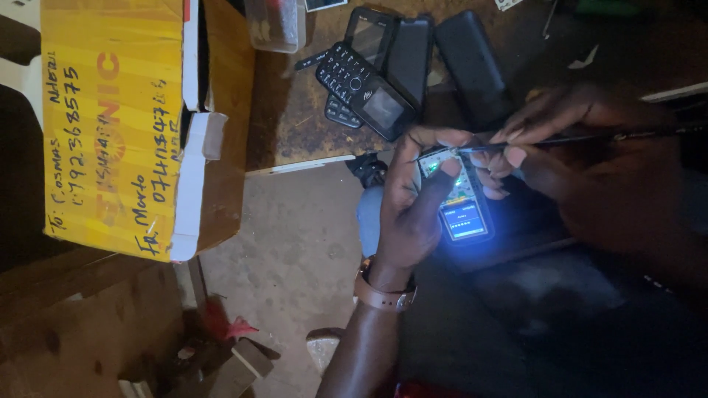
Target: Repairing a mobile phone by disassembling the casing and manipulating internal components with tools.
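Nearest the camera, the left hand (410,206), with a brown leather wrist strap (382,295), is closed around a small opened mobile phone with a lit blue screen (463,214), held above the concrete floor (295,243) just off the desk's edge. The right hand (560,140) pinches a thin dark metal probe (560,140), its tip resting on the phone's exposed upper board. Beyond, on the worn brown wooden desk (287,118), lie a black keypad phone (365,88), overlapping other dark handsets (409,51) and a black rectangular case (472,63). To the left stands a yellow cardboard box with handwriting (118,125).
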